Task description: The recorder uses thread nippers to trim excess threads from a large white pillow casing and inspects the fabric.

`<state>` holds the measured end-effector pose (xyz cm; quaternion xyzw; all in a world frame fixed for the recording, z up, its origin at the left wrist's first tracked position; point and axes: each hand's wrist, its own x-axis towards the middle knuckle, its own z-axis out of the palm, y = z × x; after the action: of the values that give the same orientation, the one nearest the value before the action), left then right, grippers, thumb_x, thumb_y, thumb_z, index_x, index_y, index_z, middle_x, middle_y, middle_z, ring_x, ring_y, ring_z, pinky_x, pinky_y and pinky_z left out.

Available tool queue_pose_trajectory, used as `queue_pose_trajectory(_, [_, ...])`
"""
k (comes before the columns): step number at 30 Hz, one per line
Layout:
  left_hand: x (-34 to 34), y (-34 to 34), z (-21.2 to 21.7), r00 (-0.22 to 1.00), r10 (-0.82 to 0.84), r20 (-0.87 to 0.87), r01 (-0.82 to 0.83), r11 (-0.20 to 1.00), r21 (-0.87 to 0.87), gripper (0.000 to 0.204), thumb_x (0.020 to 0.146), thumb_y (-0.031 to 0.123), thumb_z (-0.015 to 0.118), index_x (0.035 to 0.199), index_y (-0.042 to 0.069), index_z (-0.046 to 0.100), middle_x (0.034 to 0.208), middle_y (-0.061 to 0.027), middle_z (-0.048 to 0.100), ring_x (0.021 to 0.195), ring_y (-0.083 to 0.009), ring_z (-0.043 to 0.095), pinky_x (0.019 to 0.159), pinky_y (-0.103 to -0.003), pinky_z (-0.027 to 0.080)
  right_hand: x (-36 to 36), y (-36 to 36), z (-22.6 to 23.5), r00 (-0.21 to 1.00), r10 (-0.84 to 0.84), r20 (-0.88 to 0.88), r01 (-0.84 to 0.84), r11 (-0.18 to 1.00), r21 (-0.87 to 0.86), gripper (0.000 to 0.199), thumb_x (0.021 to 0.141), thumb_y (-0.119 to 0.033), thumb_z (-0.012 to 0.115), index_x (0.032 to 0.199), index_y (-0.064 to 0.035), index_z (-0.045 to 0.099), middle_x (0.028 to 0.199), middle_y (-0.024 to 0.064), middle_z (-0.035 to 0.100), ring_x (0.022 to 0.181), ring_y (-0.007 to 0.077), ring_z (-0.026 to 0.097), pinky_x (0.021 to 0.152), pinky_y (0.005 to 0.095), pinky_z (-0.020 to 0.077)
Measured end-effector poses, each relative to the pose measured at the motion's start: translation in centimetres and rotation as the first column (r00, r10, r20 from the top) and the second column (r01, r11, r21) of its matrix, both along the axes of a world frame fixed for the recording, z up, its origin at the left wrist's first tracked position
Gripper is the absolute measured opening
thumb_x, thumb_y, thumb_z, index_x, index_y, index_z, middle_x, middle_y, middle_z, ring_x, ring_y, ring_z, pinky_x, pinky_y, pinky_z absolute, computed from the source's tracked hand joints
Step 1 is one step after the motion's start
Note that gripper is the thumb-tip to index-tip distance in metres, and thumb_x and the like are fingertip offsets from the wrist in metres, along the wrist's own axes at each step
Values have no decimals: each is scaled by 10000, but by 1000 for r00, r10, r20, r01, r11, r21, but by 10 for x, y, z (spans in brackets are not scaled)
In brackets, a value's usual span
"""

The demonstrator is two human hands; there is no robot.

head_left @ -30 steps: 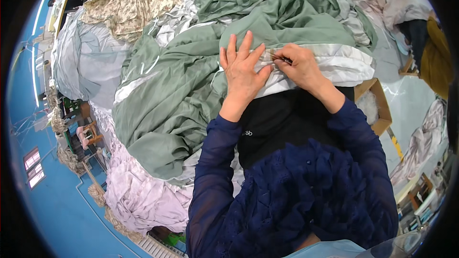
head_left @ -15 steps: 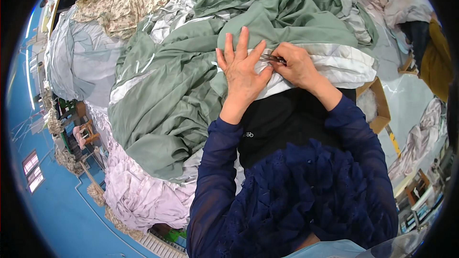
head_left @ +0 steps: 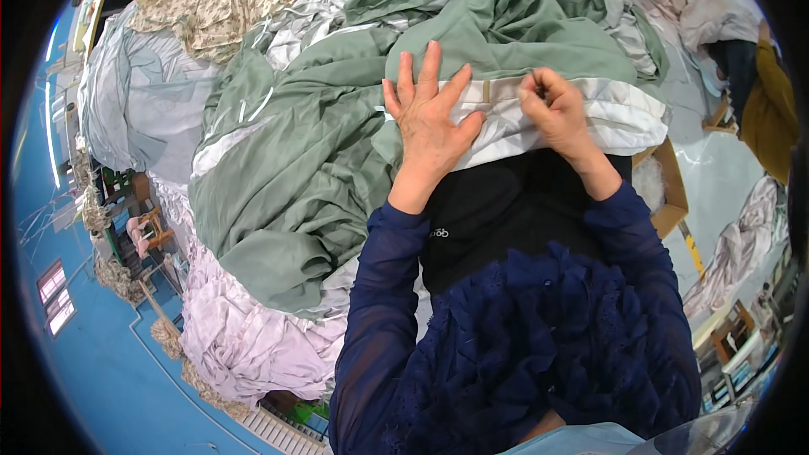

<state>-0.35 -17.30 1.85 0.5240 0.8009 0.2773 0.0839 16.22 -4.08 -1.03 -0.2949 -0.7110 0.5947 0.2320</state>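
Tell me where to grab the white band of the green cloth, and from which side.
Pinch the white band at its folded edge, coming from the near, body side. There it lies flat and layered, free between the left hand, pressed flat, and the right hand, fingers curled on it.

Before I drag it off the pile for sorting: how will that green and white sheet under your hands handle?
Probably floppy: the green and white sheet lies in deep folds. Likely slippery, since its white band shines. Left hand presses it flat; right hand pinches its edge.
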Motion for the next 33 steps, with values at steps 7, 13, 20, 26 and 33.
queue_pose_trajectory(7, [0,-1,-1,1000,4,4,-4,1000,1,560,666,289,801,1211,194,714,1588,-79,349,1492,-380,188,1168,-630,62,26,23,49,870,-422,-257,201,777,-596,109,936,-87,602,846,-79,541,840,25,543,611,48,451,440,184,289])
queue_pose_trajectory(13, [-3,-4,0,1000,18,-2,-18,1000,20,557,665,286,808,1207,197,715,1579,-74,366,1486,-375,211,1173,-609,84,163,71,62,672,-598,-437,154,690,-707,147,953,-115,615,988,-56,484,882,-4,431,674,42,400,470,166,291])
queue_pose_trajectory(20, [0,1,-1,1000,5,-9,-5,998,70,604,651,277,829,1234,198,693,1556,-87,399,1466,-381,255,1167,-596,123,414,90,-48,612,-738,285,682,675,281,202,955,-140,595,1082,16,614,947,61,617,757,106,542,581,242,449])
queue_pose_trajectory(26, [0,-6,0,1000,8,-30,-6,997,76,575,652,278,831,1198,164,693,1538,-110,416,1455,-385,271,1161,-579,149,332,51,-12,242,-874,422,122,459,880,316,921,-145,619,1198,4,653,1054,125,701,829,172,638,754,336,506])
queue_pose_trajectory(33, [-2,-8,-1,999,37,27,-42,978,203,425,672,192,806,1064,79,685,1402,-134,514,1359,-361,384,1110,-476,275,197,58,39,830,-549,96,392,697,601,255,894,-41,698,1148,-30,668,1041,-8,650,792,48,517,679,207,442])
